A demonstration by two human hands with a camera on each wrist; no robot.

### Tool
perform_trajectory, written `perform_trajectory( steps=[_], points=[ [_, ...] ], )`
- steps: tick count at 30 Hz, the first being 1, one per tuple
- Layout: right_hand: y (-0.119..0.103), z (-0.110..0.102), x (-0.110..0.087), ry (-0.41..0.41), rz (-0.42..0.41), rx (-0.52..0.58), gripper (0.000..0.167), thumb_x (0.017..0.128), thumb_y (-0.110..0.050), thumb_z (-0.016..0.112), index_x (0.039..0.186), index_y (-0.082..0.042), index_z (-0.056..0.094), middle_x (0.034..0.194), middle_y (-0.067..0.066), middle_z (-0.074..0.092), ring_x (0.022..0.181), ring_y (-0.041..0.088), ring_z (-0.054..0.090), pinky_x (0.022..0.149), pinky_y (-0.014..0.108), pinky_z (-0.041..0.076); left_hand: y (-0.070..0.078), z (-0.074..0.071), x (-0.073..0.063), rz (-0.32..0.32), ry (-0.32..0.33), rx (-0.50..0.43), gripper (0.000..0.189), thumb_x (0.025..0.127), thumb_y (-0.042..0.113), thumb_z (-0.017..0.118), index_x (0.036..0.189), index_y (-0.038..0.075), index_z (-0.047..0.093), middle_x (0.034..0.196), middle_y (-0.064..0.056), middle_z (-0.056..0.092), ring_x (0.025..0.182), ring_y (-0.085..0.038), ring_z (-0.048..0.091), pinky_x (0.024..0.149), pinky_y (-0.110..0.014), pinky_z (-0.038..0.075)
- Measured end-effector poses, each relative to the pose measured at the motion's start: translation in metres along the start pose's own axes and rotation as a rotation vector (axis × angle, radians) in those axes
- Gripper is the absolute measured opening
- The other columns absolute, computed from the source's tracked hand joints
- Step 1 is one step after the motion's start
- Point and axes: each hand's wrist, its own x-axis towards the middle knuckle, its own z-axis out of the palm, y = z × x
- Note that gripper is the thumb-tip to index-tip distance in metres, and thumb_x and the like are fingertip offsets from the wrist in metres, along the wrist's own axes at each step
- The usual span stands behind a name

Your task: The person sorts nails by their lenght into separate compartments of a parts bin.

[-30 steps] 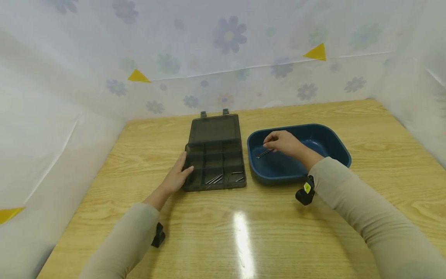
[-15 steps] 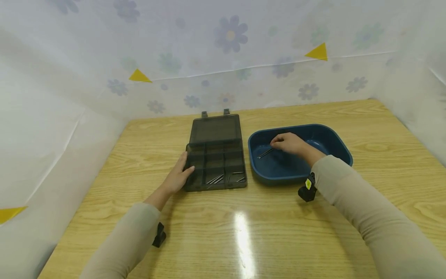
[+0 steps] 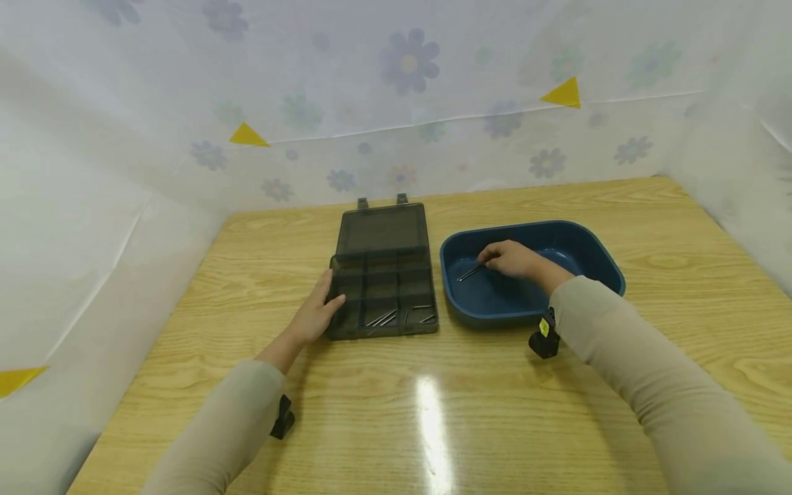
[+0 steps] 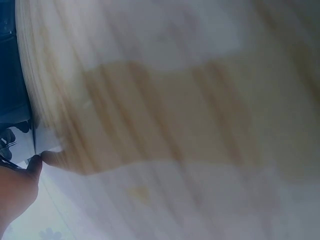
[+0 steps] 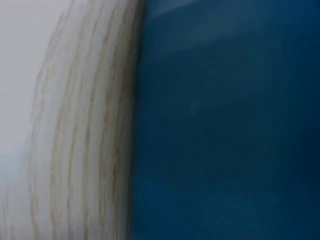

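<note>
A dark, see-through compartment box (image 3: pixel 380 282) lies on the table with its lid (image 3: pixel 383 230) folded back. My left hand (image 3: pixel 311 313) holds its left wall, thumb over the rim and fingers along the outside. Thin metal rods, like nails or pins, lie in its front compartments; the longer ones (image 3: pixel 381 318) are in the middle and the short ones (image 3: pixel 423 307) at the right. My right hand (image 3: pixel 510 260) is inside the blue basin (image 3: pixel 489 317), fingers curled down, fingertips right at the upper end of thin metal rods (image 3: pixel 470 273). Whether it pinches one I cannot tell.
The wooden table (image 3: pixel 371 412) runs back to a flowered white curtain (image 3: pixel 346 82), with more white sheeting at both sides. Several yellow triangles (image 3: pixel 562 93) mark the sheeting. The basin stands just right of the box.
My right hand has shifted slightly right, then a little lower, over the rods in the basin. The rods' lower ends stay put. My left hand and the box have not moved.
</note>
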Motion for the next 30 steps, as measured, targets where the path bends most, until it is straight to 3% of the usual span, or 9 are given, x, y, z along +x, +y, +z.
perform_trajectory(
  steps=[8, 16, 20, 30],
  points=[
    [0.0005, 0.0019, 0.0021, -0.009, -0.010, -0.039, 0.024, 0.085, -0.004, 0.050, 0.107, 0.005, 0.054, 0.103, 0.019, 0.054, 0.093, 0.030, 0.050, 0.075, 0.040, 0.042, -0.0003, 0.0000, -0.0002, 0.000, -0.004, 0.000, 0.061, 0.094, 0.026, 0.034, 0.138, 0.005, -0.004, 0.143, -0.014, -0.005, 0.129, -0.025, -0.005, 0.101, -0.045, 0.003],
    [0.0003, 0.0039, 0.0031, -0.034, 0.008, -0.105, 0.013, 0.080, -0.002, 0.055, 0.091, 0.003, 0.059, 0.086, 0.010, 0.057, 0.075, 0.021, 0.050, 0.065, 0.035, 0.042, -0.0007, 0.0000, -0.0006, 0.002, -0.008, 0.001, 0.062, 0.095, 0.026, 0.034, 0.138, 0.005, -0.005, 0.143, -0.015, -0.005, 0.129, -0.026, -0.005, 0.101, -0.046, 0.003],
    [0.0007, 0.0048, 0.0036, -0.049, 0.011, -0.162, 0.005, 0.080, -0.003, 0.054, 0.081, 0.001, 0.058, 0.077, 0.007, 0.054, 0.068, 0.019, 0.047, 0.060, 0.032, 0.040, -0.0007, -0.0003, -0.0002, 0.007, -0.006, -0.001, 0.062, 0.095, 0.026, 0.034, 0.138, 0.004, -0.004, 0.142, -0.015, -0.005, 0.129, -0.026, -0.005, 0.101, -0.046, 0.003],
    [0.0022, 0.0022, -0.0016, -0.081, 0.017, -0.192, 0.007, 0.078, -0.003, 0.050, 0.071, -0.003, 0.053, 0.067, 0.004, 0.048, 0.059, 0.016, 0.043, 0.054, 0.028, 0.035, 0.0039, 0.0003, 0.0035, -0.003, -0.006, -0.005, 0.062, 0.094, 0.027, 0.035, 0.139, 0.007, -0.003, 0.143, -0.012, -0.005, 0.129, -0.024, -0.005, 0.101, -0.044, 0.003]
  ],
)
